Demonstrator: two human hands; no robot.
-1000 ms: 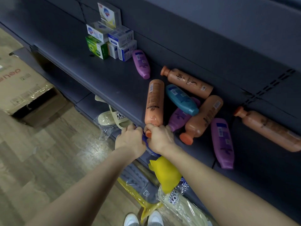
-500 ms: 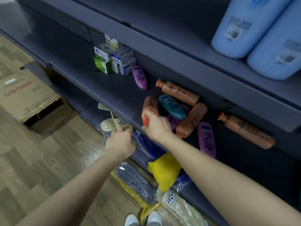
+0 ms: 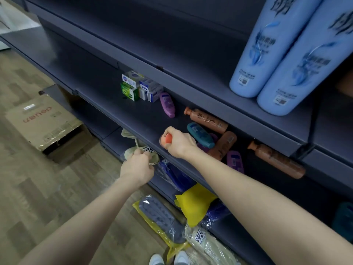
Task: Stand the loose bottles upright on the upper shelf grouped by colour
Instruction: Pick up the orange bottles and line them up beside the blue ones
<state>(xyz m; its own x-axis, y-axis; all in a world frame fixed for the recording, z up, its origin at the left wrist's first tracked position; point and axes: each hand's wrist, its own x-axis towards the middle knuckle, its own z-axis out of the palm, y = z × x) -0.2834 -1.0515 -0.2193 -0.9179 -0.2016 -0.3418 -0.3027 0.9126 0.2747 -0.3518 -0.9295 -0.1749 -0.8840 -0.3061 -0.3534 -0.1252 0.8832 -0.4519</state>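
Observation:
My right hand (image 3: pixel 179 143) grips an orange bottle (image 3: pixel 168 139) by its red-orange cap end at the front of the middle shelf (image 3: pixel 133 119); the hand hides most of its body. Behind it lie a teal bottle (image 3: pixel 200 135), two orange-brown bottles (image 3: pixel 207 119) (image 3: pixel 223 145), a purple bottle (image 3: pixel 235 163) and a brown one (image 3: pixel 277 160). Another purple bottle (image 3: pixel 167 105) lies further left. My left hand (image 3: pixel 137 166) hangs lower, at the beige slippers (image 3: pixel 145 150), with its fingers hidden. Two tall light-blue bottles (image 3: pixel 267 46) stand on the upper shelf (image 3: pixel 191 73).
Soap boxes (image 3: pixel 139 88) are stacked at the left of the middle shelf. Bagged slippers (image 3: pixel 162 217) and a yellow bag (image 3: pixel 194 203) fill the lower shelf and floor. A cardboard box (image 3: pixel 44 123) sits on the wooden floor to the left.
My right hand took the orange bottle's cap end and raised it off the shelf. My left hand dropped away to the slippers. The view tilted up, revealing the upper shelf.

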